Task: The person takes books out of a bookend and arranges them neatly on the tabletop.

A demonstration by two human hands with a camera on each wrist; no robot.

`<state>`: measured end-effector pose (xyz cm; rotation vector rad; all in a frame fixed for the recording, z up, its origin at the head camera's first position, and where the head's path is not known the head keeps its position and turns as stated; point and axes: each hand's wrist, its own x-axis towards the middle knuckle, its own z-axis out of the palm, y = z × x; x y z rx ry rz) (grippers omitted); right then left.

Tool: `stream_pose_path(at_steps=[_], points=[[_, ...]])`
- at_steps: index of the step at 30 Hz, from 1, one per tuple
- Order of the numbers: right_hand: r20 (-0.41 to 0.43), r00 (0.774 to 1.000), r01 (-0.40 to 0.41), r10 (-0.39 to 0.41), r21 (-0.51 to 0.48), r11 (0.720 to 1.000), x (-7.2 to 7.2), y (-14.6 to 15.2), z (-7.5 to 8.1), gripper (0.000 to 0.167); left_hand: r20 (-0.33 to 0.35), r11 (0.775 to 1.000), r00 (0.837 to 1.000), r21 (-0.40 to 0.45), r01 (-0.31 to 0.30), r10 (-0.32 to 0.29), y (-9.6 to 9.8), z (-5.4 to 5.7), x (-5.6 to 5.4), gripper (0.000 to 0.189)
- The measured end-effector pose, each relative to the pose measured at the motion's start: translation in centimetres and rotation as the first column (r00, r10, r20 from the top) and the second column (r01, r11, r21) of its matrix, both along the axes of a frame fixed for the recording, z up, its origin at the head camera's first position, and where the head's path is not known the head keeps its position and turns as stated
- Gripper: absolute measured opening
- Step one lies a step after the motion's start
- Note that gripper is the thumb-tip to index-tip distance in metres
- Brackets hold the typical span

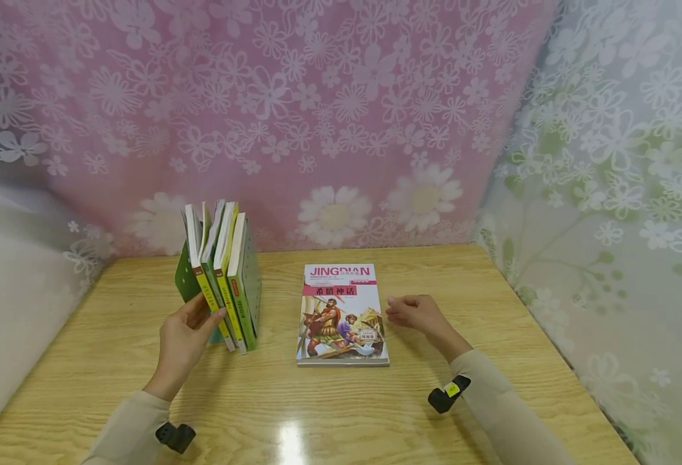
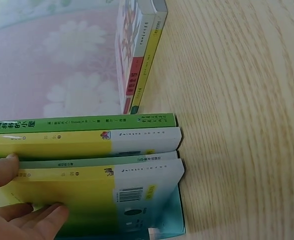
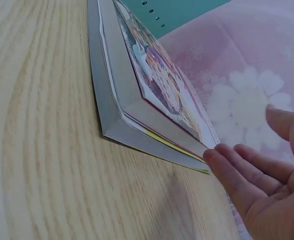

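Note:
Several books stand upright between the plates of a green perforated bookend (image 1: 185, 276). My left hand (image 1: 183, 339) grips the leftmost yellow-spined book (image 2: 87, 187), its thumb across the spine and its fingers against the outer cover. Beside that book are a thin green one, another yellow-spined book (image 2: 52, 142) and a green-spined book (image 2: 87, 121). Two books lie flat in a stack, the upper one a white and pink illustrated book (image 1: 343, 316). My right hand (image 1: 419, 316) is at the stack's right edge, fingers loosely bent; in the right wrist view the fingertips (image 3: 213, 155) are close to its corner.
The wooden table (image 1: 329, 413) reaches back to a pink flowered curtain (image 1: 318, 129). A pale flowered curtain (image 1: 626, 194) hangs along the right side. Each sleeve carries a small black wrist camera (image 1: 449, 394).

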<state>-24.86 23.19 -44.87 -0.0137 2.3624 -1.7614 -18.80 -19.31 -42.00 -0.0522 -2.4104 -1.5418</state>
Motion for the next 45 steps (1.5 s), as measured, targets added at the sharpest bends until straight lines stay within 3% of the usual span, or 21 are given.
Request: stream_pose_path(at_steps=[7, 13, 18, 27, 36, 40, 45], points=[[-0.039, 0.998, -0.058, 0.054, -0.093, 0.994, 0.8, -0.2, 0.1, 0.061, -0.041, 0.999, 0.999, -0.051, 0.006, -0.008, -0.2, -0.4, 0.1, 0.058], [-0.046, 0.998, -0.054, 0.049, -0.109, 0.993, 1.1, -0.6, 0.2, 0.06, -0.07, 0.994, 0.997, -0.107, 0.01, -0.018, -0.3, -0.4, 0.2, 0.052], [-0.055, 0.997, -0.064, 0.058, -0.117, 0.991, 1.3, -0.8, 0.3, 0.057, -0.123, 0.994, 0.992, -0.108, -0.023, 0.01, -0.1, -0.4, 0.4, 0.042], [-0.086, 0.993, -0.091, 0.08, -0.132, 0.987, 1.5, -1.1, -0.1, 0.052, -0.186, 0.984, 0.982, -0.161, -0.07, 0.04, 0.1, -0.3, 1.8, 0.031], [-0.097, 0.99, -0.114, 0.103, -0.106, 0.988, 1.5, -1.2, -0.2, 0.052, -0.246, 0.989, 0.969, -0.138, -0.054, 0.019, 0.1, -0.8, 3.5, 0.036], [-0.103, 0.989, -0.12, 0.109, -0.104, 0.987, 1.6, -1.3, -0.3, 0.051, -0.244, 0.99, 0.969, -0.125, -0.058, 0.027, 0.4, -0.8, 3.6, 0.042], [-0.112, 0.986, -0.134, 0.122, -0.104, 0.986, 1.6, -1.5, -0.3, 0.051, -0.232, 0.99, 0.971, -0.109, -0.089, 0.062, 1.0, -0.8, 2.8, 0.043]])
